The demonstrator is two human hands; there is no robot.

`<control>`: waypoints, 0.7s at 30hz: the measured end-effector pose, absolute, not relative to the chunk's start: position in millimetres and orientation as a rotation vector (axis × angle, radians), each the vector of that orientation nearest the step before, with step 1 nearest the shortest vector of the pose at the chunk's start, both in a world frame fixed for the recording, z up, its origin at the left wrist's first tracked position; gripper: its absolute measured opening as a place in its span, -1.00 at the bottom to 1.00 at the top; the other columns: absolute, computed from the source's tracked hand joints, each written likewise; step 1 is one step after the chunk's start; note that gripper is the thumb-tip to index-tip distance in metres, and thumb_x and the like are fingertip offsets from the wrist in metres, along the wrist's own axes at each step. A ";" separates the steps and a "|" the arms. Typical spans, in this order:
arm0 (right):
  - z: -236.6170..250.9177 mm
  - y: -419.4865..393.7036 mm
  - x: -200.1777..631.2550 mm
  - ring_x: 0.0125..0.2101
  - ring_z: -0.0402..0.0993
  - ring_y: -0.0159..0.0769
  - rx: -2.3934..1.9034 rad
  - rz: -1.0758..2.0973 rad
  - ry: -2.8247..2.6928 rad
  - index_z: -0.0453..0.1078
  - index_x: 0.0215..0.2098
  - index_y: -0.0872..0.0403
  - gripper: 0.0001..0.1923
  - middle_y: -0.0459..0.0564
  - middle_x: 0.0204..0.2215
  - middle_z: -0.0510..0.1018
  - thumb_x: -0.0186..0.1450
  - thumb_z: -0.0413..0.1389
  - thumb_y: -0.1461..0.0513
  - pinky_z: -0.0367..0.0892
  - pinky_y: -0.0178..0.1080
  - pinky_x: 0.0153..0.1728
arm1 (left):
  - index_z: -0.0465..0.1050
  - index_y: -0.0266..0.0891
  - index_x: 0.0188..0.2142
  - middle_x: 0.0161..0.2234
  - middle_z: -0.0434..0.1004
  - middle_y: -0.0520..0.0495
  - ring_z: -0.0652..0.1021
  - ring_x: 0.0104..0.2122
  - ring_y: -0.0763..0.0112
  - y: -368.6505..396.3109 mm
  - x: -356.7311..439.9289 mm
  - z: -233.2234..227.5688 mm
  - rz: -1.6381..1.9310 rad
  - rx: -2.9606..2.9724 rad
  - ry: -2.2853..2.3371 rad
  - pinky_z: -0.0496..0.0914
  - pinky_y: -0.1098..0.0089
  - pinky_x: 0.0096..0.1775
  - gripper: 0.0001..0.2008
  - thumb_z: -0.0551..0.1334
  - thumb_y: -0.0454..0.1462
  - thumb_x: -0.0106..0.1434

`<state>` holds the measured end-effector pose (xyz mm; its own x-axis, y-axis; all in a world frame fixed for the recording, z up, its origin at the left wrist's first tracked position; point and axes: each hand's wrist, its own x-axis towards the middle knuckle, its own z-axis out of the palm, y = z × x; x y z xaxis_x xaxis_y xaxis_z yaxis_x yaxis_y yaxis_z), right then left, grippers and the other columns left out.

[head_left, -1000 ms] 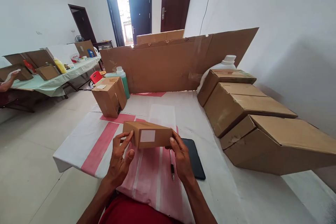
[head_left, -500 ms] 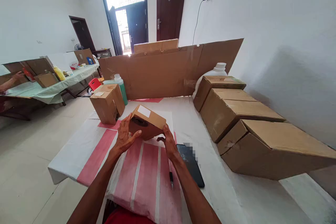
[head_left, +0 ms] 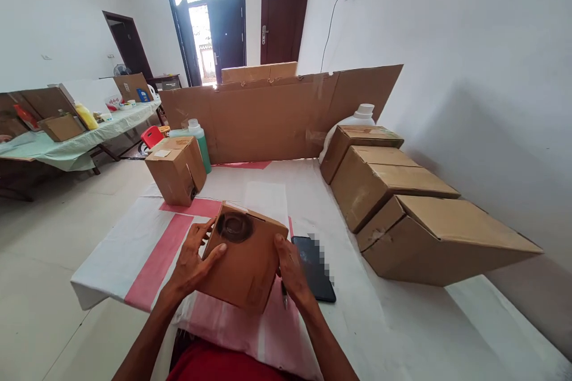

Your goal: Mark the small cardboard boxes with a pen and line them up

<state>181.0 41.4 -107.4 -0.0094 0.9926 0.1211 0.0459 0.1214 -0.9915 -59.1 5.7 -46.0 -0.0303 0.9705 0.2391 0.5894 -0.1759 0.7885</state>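
Observation:
Between my hands I hold a small brown cardboard box point(head_left: 243, 271), tilted so that a broad face with a dark round mark near its upper edge is toward me. My left hand point(head_left: 196, 259) grips the box's left side, thumb across the front face. On the right edge rests the thumb of my right hand point(head_left: 290, 262), its other fingers mostly hidden behind the box. Just beside my right hand lie a black phone point(head_left: 315, 271), partly pixelated, and a pen point(head_left: 285, 296) that my hand partly covers.
Three cardboard boxes point(head_left: 393, 175) line the table's right side. Another box point(head_left: 176, 172) stands at the left in front of a green bottle point(head_left: 203, 149). A cardboard panel point(head_left: 268, 119) closes off the back, with a white jug point(head_left: 364, 113) near its right end. Another table point(head_left: 58, 152) stands far left.
The box has been tipped toward me and brought closer, so its broad marked face now shows instead of the top with the white label. Both hands moved with it.

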 end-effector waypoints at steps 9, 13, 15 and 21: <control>-128.1 2.9 199.8 -0.34 0.56 -0.08 -1.588 0.776 -1.595 0.48 -0.07 0.09 -0.31 0.07 -0.38 0.61 0.48 -0.24 -0.22 0.40 -0.15 -0.27 | -0.02 -0.08 0.45 0.14 0.51 -0.25 0.59 0.10 0.00 -25.0 -51.3 -68.4 1.087 1.220 1.444 0.55 0.12 0.03 -0.04 0.38 0.08 0.21; -135.2 -11.0 214.4 -0.31 0.59 0.00 -1.913 0.665 -1.698 0.43 -0.24 0.10 -0.73 0.16 -0.33 0.61 0.41 0.11 0.05 0.24 -0.19 -0.34 | -0.10 -0.05 0.49 0.22 0.47 -0.26 0.52 0.20 -0.07 -34.8 -45.2 -70.7 1.165 1.126 1.479 0.53 0.07 0.08 0.01 0.36 0.10 0.21; -136.2 -12.0 213.3 -0.30 0.61 0.00 -1.973 0.663 -1.743 0.41 -0.26 0.10 -0.87 0.21 -0.29 0.63 0.38 0.15 0.18 0.16 -0.23 -0.39 | -0.13 -0.02 0.50 0.29 0.40 -0.26 0.47 0.26 -0.09 -38.1 -43.2 -74.7 1.137 1.119 1.491 0.49 0.05 0.14 0.04 0.37 0.12 0.19; -134.4 -6.9 206.2 -0.44 0.58 -0.13 -1.908 0.747 -1.739 0.38 -0.37 0.06 -0.91 0.07 -0.49 0.60 0.32 0.11 0.31 0.08 -0.27 -0.48 | -0.13 -0.03 0.49 0.31 0.38 -0.26 0.41 0.31 -0.09 -45.1 -39.0 -83.0 1.091 1.193 1.360 0.38 0.01 0.25 0.02 0.38 0.07 0.21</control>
<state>206.2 -6.9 -134.4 0.0584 0.9941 -0.0911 0.7501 -0.1039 -0.6531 -39.0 -45.1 -83.0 -0.0319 0.9934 -0.1099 0.1083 0.1127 0.9877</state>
